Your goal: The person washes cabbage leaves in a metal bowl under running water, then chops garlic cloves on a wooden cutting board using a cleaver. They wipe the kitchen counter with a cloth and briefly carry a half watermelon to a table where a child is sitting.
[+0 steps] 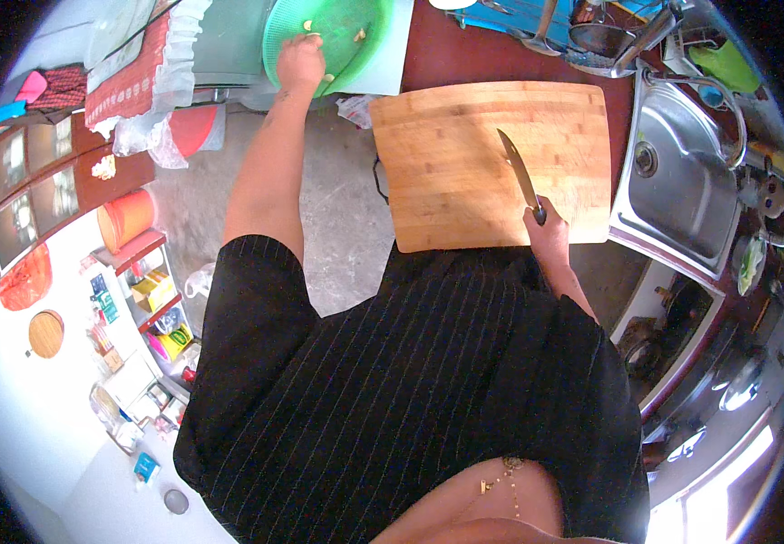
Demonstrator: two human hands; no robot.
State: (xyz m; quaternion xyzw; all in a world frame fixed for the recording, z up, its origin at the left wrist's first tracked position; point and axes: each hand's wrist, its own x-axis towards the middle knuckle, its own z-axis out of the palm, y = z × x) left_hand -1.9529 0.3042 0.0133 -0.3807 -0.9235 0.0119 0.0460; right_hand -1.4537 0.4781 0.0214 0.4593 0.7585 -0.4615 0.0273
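Note:
My left hand point(301, 61) reaches into a green plastic basket point(273, 41) at the top of the view. Its fingertips are by a small pale piece, and whether they grip it is unclear. Other small pale pieces, perhaps garlic cloves point(359, 34), and long thin green stalks lie in the basket. In my right hand point(549, 228) is the dark handle of a kitchen knife point(519, 166), its blade pointing away from me over a wooden cutting board point(446, 163). A small pale bit lies beside the blade.
Right of the board is a stainless steel sink point(691, 163) with a curved faucet point(738, 115). Ladles and strainers point(602, 41) crowd the back right of the dark red counter point(460, 54). An orange bucket point(126, 221) stands on a shelf at the left.

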